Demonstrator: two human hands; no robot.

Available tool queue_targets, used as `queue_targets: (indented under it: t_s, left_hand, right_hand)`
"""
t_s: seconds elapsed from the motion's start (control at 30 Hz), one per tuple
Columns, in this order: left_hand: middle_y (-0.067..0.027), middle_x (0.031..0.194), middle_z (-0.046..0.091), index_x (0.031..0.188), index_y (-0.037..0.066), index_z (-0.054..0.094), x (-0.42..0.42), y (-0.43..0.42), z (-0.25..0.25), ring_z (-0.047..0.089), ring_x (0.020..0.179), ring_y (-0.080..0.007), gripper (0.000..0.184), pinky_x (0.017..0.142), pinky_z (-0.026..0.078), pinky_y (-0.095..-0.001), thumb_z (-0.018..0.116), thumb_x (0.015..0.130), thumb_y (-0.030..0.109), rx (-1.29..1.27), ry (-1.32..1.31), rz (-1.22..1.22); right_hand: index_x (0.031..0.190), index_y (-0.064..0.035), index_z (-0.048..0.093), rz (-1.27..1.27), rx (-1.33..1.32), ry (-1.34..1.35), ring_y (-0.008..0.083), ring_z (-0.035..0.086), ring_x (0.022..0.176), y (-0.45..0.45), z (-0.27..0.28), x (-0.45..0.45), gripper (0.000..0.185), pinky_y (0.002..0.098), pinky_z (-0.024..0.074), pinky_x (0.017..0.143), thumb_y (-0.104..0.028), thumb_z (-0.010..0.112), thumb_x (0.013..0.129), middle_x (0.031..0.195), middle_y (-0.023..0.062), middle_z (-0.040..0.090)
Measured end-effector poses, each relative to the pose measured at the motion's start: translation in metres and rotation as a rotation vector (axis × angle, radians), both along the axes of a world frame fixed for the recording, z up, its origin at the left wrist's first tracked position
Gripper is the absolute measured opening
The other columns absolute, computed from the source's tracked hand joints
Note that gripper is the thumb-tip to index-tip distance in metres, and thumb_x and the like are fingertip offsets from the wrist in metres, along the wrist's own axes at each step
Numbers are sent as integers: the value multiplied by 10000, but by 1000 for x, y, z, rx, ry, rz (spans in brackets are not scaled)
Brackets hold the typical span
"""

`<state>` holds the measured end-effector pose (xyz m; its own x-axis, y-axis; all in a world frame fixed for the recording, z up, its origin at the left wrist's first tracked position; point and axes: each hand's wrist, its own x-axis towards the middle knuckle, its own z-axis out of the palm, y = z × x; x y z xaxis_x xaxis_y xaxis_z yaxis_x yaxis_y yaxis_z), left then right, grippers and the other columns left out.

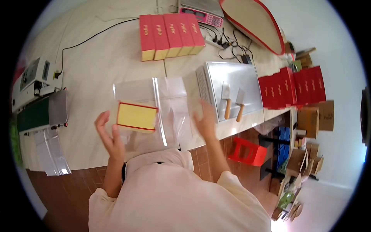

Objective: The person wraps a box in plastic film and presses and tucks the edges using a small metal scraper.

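A yellow box with red edges (136,116) stands on clear plastic film (172,91) laid over the table in front of me. Just left of the box is my left hand (110,135), its thumb and fingers apart and curved toward the box's side; it holds nothing. On the other side, past the film's right edge, my right hand (205,120) hovers with its fingers spread and nothing in them. It is nearest to a metal-topped slab (216,73) on which two wooden-handled spatulas (228,104) lie.
Several red boxes with gold lettering (172,34) stand in a row at the back. A pink-edged scale (201,15), power cables (232,42) and a large red-rimmed tray (251,23) are behind. More red boxes (291,89) sit at right, a machine (36,81) at left, a red stool (247,151) below.
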<state>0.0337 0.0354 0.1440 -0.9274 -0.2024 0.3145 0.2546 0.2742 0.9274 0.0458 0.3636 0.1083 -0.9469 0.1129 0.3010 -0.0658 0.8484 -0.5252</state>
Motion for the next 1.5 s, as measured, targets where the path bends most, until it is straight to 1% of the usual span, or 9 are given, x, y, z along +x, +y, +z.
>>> queue_targets:
  t_s: [0.1, 0.2, 0.37, 0.53, 0.63, 0.73, 0.8, 0.93, 1.5]
  left_hand:
    - [-119, 1068, 523, 1073, -5, 538, -6, 10, 25, 499, 1004, -235, 215, 918, 391, -352, 600, 897, 101, -226, 152, 48]
    - [-132, 1004, 544, 996, 10, 568, -11, 29, 47, 518, 952, -266, 149, 900, 406, -366, 599, 879, 98, -501, 163, -51]
    - [-75, 884, 598, 876, 64, 595, -20, 56, 71, 552, 869, -275, 163, 763, 410, -383, 677, 842, 200, -745, 0, -148]
    - [-60, 802, 576, 786, 54, 559, -18, 81, 75, 570, 818, -269, 197, 738, 415, -385, 707, 818, 179, -876, -146, -207]
    - [-56, 809, 580, 778, 50, 556, -18, 81, 74, 572, 819, -271, 197, 724, 417, -385, 711, 818, 165, -906, -177, -176]
    - [-53, 817, 584, 783, 42, 563, -18, 72, 74, 573, 821, -272, 184, 723, 424, -383, 707, 824, 148, -873, -182, -164]
    - [-50, 835, 584, 785, 52, 579, -20, 64, 67, 574, 842, -270, 158, 737, 422, -383, 708, 820, 135, -868, -207, -169]
    - [-39, 889, 587, 793, 55, 611, -26, 57, 66, 571, 882, -262, 143, 760, 435, -385, 726, 808, 139, -851, -334, -181]
    - [-24, 885, 587, 832, 79, 627, -29, 49, 67, 580, 863, -233, 165, 699, 470, -376, 755, 768, 161, -866, -271, -161]
  right_hand:
    - [1173, -31, 583, -443, 205, 13, 351, 568, 1031, 86, 21, 8, 330, 424, 443, 933, -101, 645, 856, 1079, 163, 618]
    - [1141, -13, 589, -628, 513, -186, 347, 566, 1051, 167, 2, 23, 374, 466, 464, 880, -229, 656, 844, 1115, 172, 615]
    - [1004, -24, 557, -801, 397, -373, 377, 642, 854, 199, -30, 24, 304, 494, 518, 723, -285, 644, 874, 907, 188, 665]
    - [1030, -5, 546, -902, 192, -413, 367, 643, 873, 201, -49, 16, 290, 476, 506, 722, -273, 578, 923, 923, 192, 665]
    - [1097, 30, 536, -746, -265, 35, 243, 576, 718, 185, -37, 20, 321, 378, 472, 683, -275, 515, 1002, 799, 150, 588]
    - [1082, 9, 555, -519, -518, -93, 194, 531, 690, 138, 9, 19, 314, 334, 462, 657, -294, 510, 1011, 791, 131, 558]
    - [1054, -7, 588, -247, -435, -294, 213, 561, 665, 99, 42, 20, 251, 332, 465, 630, -248, 566, 987, 798, 124, 593]
    - [966, -12, 627, 407, -316, -73, 294, 602, 657, 41, 78, 13, 186, 370, 473, 588, -108, 721, 837, 783, 105, 648]
    - [924, -32, 629, 560, -70, -136, 291, 602, 664, -5, 112, 9, 158, 388, 466, 569, -111, 720, 821, 761, 93, 636]
